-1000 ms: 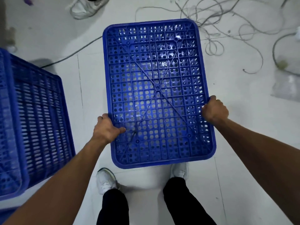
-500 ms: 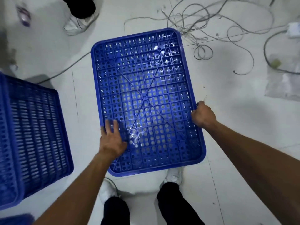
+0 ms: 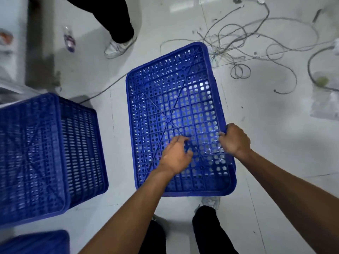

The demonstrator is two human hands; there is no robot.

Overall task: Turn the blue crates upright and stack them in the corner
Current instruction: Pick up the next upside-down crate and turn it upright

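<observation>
A blue perforated crate (image 3: 170,99) lies upside down in front of me, its gridded base facing up and tilted, the right side raised. My right hand (image 3: 233,141) grips its right rim. My left hand (image 3: 176,154) hovers over the middle of the base with fingers spread, holding nothing. A second blue crate (image 3: 47,153), also base up, stands on the floor to the left. The corner of a third blue crate (image 3: 36,241) shows at the bottom left.
Tangled grey cables (image 3: 238,43) lie on the white floor beyond the crate. Another person's leg and white shoe (image 3: 119,46) stand at the top. A plastic bottle (image 3: 69,40) and clear bags (image 3: 324,99) lie around. My own feet are below the crate.
My left hand let go of the crate's left rim and moved right, over the base. The crate tilted and shifted right. The view swung to show more of the left crate.
</observation>
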